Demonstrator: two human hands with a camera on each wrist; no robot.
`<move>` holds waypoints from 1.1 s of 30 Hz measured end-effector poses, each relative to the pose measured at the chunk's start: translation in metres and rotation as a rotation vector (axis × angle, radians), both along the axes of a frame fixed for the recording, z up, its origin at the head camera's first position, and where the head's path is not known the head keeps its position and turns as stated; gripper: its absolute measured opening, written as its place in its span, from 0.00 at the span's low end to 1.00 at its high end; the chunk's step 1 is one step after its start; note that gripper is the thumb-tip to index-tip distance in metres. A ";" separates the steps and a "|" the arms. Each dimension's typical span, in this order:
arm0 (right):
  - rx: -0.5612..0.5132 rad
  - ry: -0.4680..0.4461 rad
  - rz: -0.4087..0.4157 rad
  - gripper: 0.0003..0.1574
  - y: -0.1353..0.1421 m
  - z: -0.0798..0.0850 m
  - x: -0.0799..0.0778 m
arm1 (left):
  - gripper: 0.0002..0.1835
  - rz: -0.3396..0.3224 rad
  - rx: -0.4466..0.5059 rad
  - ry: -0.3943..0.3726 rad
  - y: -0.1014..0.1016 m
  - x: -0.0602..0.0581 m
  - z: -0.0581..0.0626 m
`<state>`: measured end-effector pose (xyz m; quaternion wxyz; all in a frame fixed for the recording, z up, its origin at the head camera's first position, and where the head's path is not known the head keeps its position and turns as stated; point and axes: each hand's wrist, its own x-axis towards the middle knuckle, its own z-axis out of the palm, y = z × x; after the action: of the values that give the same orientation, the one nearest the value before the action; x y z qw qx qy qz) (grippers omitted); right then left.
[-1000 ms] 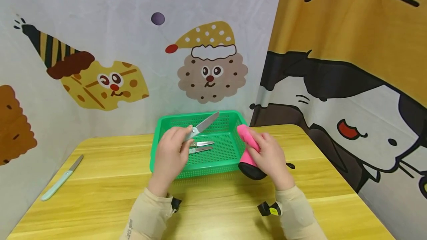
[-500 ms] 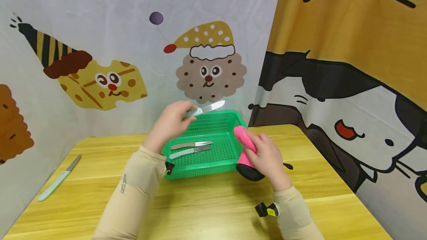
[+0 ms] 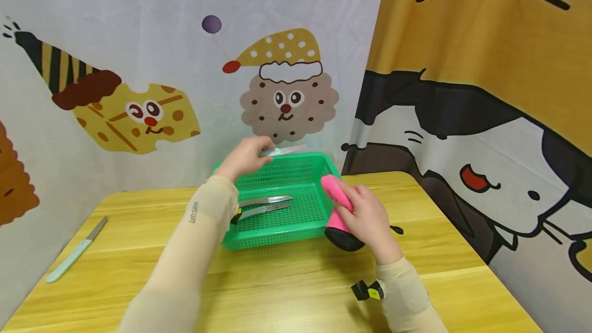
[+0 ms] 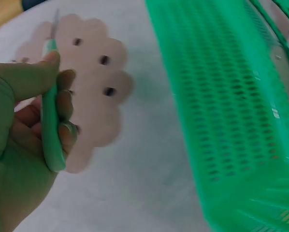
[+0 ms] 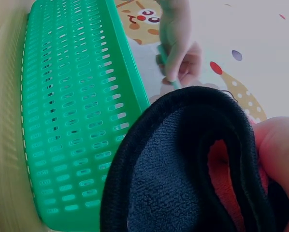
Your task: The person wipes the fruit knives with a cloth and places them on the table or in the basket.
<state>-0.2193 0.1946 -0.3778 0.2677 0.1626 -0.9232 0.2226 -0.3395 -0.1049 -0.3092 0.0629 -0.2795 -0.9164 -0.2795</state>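
My left hand (image 3: 245,157) grips a small knife (image 3: 289,149) by its pale green handle, over the back rim of the green basket (image 3: 277,233). The blade points right in the head view; in the left wrist view the fingers curl round the handle (image 4: 50,111). My right hand (image 3: 370,220) holds a pink fabric piece (image 3: 339,197) at the basket's front right corner. Its wide end has a black edge and stands open, with dark lining (image 5: 159,169) in the right wrist view. Inside the basket lie a beige-handled knife (image 3: 277,199) and a pale green-handled knife (image 3: 275,206).
Another pale green knife (image 3: 76,253) lies on the wooden table (image 3: 277,287) at the left. A printed curtain (image 3: 152,30) hangs right behind the table. A small black loop (image 3: 396,229) shows beside my right wrist.
My left hand has moved up and away with the knife, from over the basket's middle to its back rim, and the blade has tipped flatter. My right hand stays with the pink fabric piece.
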 end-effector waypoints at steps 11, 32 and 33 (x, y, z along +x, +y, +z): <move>0.011 0.012 0.003 0.33 0.001 -0.001 0.000 | 0.12 -0.031 -0.118 -0.094 -0.006 -0.025 -0.042; 0.003 0.026 0.021 0.32 0.000 0.001 -0.001 | 0.16 0.131 -0.266 -0.272 -0.016 -0.026 -0.080; 0.004 0.024 0.020 0.32 0.000 0.000 -0.001 | 0.16 0.136 -0.267 -0.277 -0.016 -0.026 -0.081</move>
<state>-0.2204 0.1945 -0.3774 0.2764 0.1751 -0.9186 0.2217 -0.3654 -0.1207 -0.3901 -0.0827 -0.1817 -0.9620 -0.1864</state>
